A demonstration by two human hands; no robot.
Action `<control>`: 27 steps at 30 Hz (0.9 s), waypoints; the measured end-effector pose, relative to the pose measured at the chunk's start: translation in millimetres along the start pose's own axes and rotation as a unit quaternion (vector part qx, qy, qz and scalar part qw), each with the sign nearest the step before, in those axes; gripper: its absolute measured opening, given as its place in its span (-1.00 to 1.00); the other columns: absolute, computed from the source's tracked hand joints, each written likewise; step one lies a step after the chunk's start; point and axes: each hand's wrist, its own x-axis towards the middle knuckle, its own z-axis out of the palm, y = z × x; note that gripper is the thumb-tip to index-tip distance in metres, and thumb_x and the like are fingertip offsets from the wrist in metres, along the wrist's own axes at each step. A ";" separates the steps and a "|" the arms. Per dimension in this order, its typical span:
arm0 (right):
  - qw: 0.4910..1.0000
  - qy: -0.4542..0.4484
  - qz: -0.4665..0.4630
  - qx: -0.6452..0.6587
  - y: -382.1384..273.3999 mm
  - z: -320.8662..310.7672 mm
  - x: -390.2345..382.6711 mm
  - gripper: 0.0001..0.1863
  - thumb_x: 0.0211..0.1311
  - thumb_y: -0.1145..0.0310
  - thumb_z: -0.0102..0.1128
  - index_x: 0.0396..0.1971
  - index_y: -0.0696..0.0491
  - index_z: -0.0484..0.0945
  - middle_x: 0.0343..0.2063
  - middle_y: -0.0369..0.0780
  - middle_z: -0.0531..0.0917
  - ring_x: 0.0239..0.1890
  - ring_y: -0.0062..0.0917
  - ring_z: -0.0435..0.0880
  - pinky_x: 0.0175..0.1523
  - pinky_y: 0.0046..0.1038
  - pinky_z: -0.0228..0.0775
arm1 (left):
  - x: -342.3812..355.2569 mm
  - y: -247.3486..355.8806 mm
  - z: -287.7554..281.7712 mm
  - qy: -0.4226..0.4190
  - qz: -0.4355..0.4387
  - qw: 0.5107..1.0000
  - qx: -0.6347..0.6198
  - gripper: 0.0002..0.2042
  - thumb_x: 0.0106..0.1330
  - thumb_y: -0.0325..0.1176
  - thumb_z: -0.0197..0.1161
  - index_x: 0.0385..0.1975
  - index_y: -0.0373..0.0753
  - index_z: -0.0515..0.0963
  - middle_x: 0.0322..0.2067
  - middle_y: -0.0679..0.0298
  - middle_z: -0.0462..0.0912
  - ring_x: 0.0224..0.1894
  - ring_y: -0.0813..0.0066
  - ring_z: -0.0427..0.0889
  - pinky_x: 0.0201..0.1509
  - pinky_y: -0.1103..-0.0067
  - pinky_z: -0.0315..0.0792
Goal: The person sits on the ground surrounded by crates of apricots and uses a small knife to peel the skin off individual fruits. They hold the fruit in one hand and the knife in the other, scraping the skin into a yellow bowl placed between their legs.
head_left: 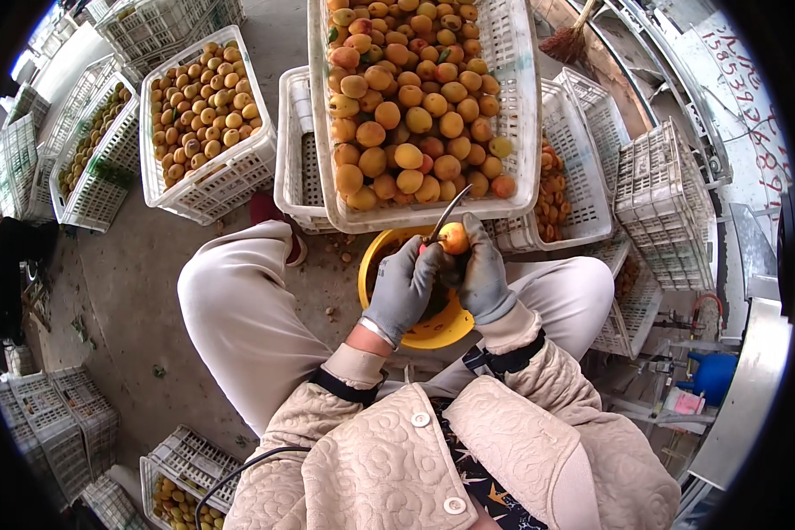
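Both my hands wear grey gloves and meet over a yellow bucket (452, 329) between my knees. My left hand (404, 287) is closed around a curved, narrow-bladed knife (451, 208), whose blade points up and to the right; a bit of red shows at its grip. My right hand (486, 276) pinches an orange apricot (453, 238), which sits right beside the blade. I cannot tell if the blade cuts into it. The bucket's contents are mostly hidden by my hands. Just beyond, a white crate (527, 115) is heaped with whole apricots.
Under the heaped crate, another crate (583, 234) at right holds what look like split apricots (552, 190). A full apricot crate (212, 190) stands at far left. Stacked white crates (667, 208) rise at right, near a blue round object (714, 378). A broom (567, 40) lies at far right.
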 end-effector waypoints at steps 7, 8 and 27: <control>0.999 0.028 -0.022 0.005 8.8 6.7 -4.7 -0.59 0.43 -0.09 0.07 -0.29 -0.02 0.58 -0.44 -0.36 0.65 -0.54 -0.66 0.61 -0.40 -0.61 0.54 | -5.8 4.8 6.3 0.004 -0.049 0.999 0.023 -0.70 0.56 -0.19 0.04 -0.24 -0.34 0.54 -0.45 0.31 0.64 -0.40 0.61 0.53 -0.30 0.59 0.42; 0.999 0.023 -0.028 -0.005 11.8 -0.3 -1.3 -0.59 0.44 -0.08 0.06 -0.28 -0.01 0.58 -0.42 -0.36 0.65 -0.52 -0.66 0.61 -0.38 -0.60 0.54 | -6.0 6.4 6.9 -0.005 -0.065 0.997 0.037 -0.70 0.56 -0.20 0.05 -0.23 -0.34 0.54 -0.46 0.31 0.63 -0.40 0.62 0.52 -0.30 0.61 0.42; 0.964 -0.114 -0.225 -0.083 22.9 -37.0 39.0 -0.67 0.55 0.20 -0.01 0.08 0.12 0.50 -0.06 -0.23 0.63 -0.07 -0.56 0.67 0.01 -0.57 0.57 | 2.6 -8.0 -1.7 0.012 -0.040 0.999 0.007 -0.66 0.54 -0.14 0.07 -0.24 -0.36 0.57 -0.49 0.17 0.66 -0.45 0.25 0.63 -0.31 0.46 0.45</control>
